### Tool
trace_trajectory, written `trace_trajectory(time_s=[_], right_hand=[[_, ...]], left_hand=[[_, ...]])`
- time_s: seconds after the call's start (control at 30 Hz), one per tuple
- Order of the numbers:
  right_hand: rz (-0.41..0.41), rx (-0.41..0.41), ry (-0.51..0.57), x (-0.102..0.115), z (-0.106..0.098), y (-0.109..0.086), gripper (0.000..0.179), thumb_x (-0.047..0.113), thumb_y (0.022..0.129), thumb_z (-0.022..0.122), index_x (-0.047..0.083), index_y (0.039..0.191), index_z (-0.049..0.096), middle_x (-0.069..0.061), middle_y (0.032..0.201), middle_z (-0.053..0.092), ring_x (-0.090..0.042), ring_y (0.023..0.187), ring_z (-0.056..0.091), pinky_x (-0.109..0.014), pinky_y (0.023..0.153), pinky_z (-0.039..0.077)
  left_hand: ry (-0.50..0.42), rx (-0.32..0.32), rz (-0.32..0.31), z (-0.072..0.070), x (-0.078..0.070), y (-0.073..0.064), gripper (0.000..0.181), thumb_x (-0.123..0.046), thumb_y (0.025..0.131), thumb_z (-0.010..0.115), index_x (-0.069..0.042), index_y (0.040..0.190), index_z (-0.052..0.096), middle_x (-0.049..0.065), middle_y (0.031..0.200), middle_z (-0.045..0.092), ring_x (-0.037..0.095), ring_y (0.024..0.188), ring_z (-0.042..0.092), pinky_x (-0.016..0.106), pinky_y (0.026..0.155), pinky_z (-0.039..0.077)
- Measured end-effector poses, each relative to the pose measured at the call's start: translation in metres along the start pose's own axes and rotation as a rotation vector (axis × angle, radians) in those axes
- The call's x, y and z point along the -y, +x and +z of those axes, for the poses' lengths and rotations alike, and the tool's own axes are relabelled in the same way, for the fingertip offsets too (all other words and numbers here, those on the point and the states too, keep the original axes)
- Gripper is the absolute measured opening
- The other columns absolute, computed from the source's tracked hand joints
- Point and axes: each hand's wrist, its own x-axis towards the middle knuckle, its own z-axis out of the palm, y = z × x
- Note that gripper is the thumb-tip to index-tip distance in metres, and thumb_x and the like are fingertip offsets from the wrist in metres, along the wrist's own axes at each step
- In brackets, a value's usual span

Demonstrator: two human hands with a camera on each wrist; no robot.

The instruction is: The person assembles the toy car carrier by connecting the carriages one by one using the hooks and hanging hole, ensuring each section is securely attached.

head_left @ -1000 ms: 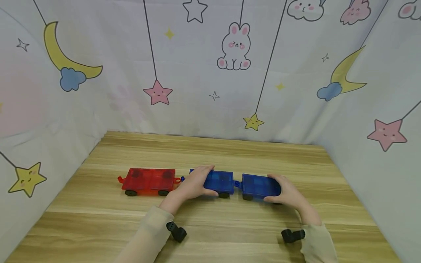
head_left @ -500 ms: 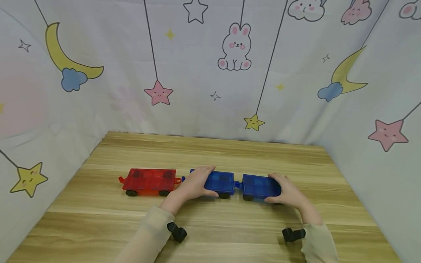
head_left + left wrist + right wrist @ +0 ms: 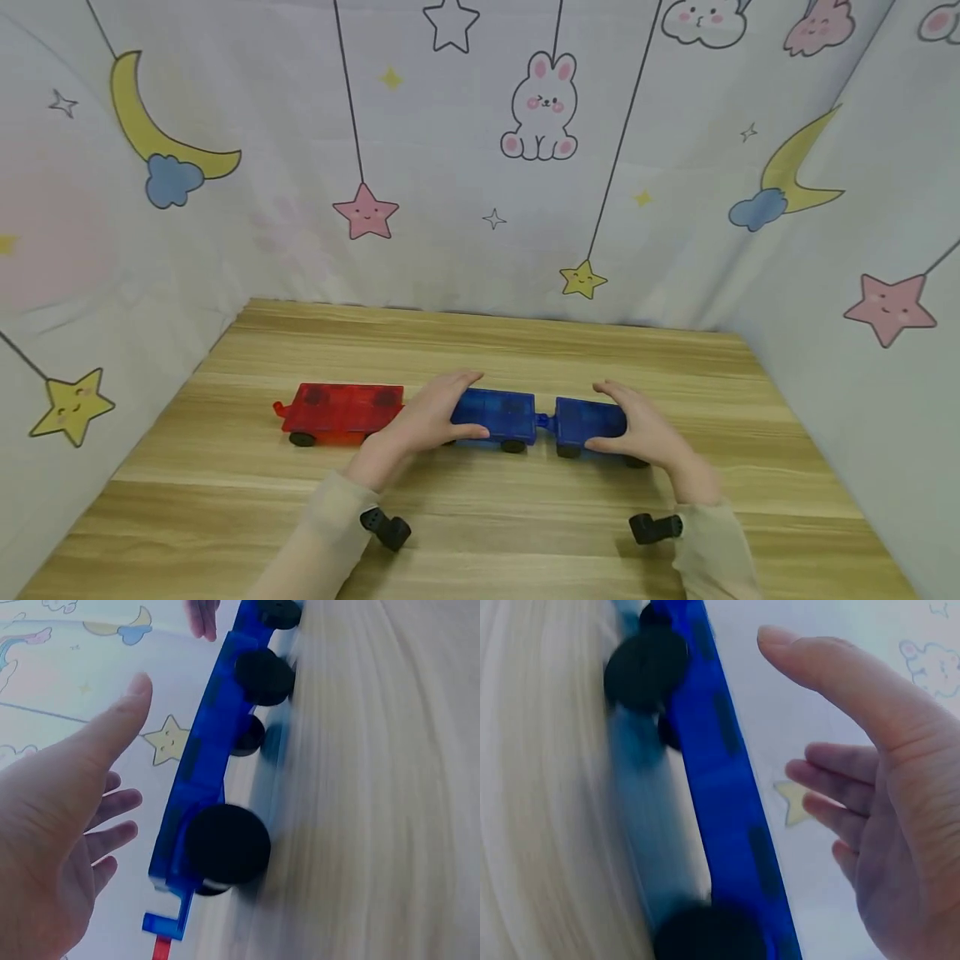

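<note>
Three flat toy train cars stand in a row on their black wheels: a red car (image 3: 345,408) at left, a blue car (image 3: 501,410) in the middle and another blue car (image 3: 576,421) at right. A small coupling (image 3: 543,422) links the two blue ones. Over the left end of the middle car is my left hand (image 3: 429,417), thumb and fingers spread. In the left wrist view a gap shows between that hand and the car, whose blue hook (image 3: 166,925) meets a red piece. My right hand (image 3: 651,432) is over the right car, likewise spread and apart from it.
The cars stand on a wood-grain table (image 3: 480,533). A white printed cloth (image 3: 450,125) hangs behind and along both sides. Small black devices (image 3: 386,528) are worn at both wrists.
Both hands have come off the blue cars and shifted left, their fingers now clear of the sides. The cars hold their places; the head view has shifted slightly.
</note>
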Motion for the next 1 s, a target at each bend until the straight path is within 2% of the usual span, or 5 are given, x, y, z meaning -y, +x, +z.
trace_trajectory(time_s=[0.27, 0.5, 0.8, 1.0], right_hand=[[-0.041, -0.009, 0.043, 0.023, 0.017, 0.016, 0.087, 0.036, 0.078, 0.082, 0.002, 0.147, 0.041, -0.021, 0.148, 0.045, -0.044, 0.137, 0.038, -0.063, 0.107, 0.036], [-0.090, -0.008, 0.050, 0.047, 0.035, 0.030, 0.091, 0.037, 0.076, 0.083, 0.001, 0.148, 0.039, -0.022, 0.149, 0.043, -0.044, 0.138, 0.038, -0.062, 0.107, 0.037], [-0.074, 0.036, 0.081, 0.081, 0.054, 0.053, 0.096, 0.041, 0.076, 0.083, 0.004, 0.151, 0.035, -0.018, 0.153, 0.039, -0.039, 0.142, 0.034, -0.058, 0.111, 0.035], [-0.070, 0.048, 0.076, 0.097, 0.067, 0.064, 0.097, 0.042, 0.075, 0.083, 0.004, 0.151, 0.036, -0.016, 0.153, 0.040, -0.037, 0.142, 0.035, -0.056, 0.112, 0.034]], left_hand=[[0.035, -0.110, -0.076, -0.011, 0.019, -0.020, 0.074, -0.041, 0.090, 0.068, -0.004, 0.148, 0.040, 0.017, 0.150, 0.045, 0.037, 0.139, 0.041, 0.054, 0.113, 0.034], [0.019, -0.186, -0.128, -0.017, 0.037, -0.036, 0.076, -0.036, 0.088, 0.072, 0.000, 0.147, 0.040, 0.020, 0.148, 0.046, 0.040, 0.137, 0.042, 0.056, 0.111, 0.035], [0.019, -0.188, -0.243, -0.028, 0.061, -0.057, 0.087, -0.043, 0.085, 0.074, -0.001, 0.150, 0.034, 0.025, 0.153, 0.036, 0.044, 0.141, 0.034, 0.061, 0.110, 0.033], [0.026, -0.164, -0.278, -0.035, 0.072, -0.068, 0.098, -0.050, 0.080, 0.076, 0.001, 0.151, 0.031, 0.026, 0.154, 0.033, 0.046, 0.141, 0.031, 0.063, 0.110, 0.032]])
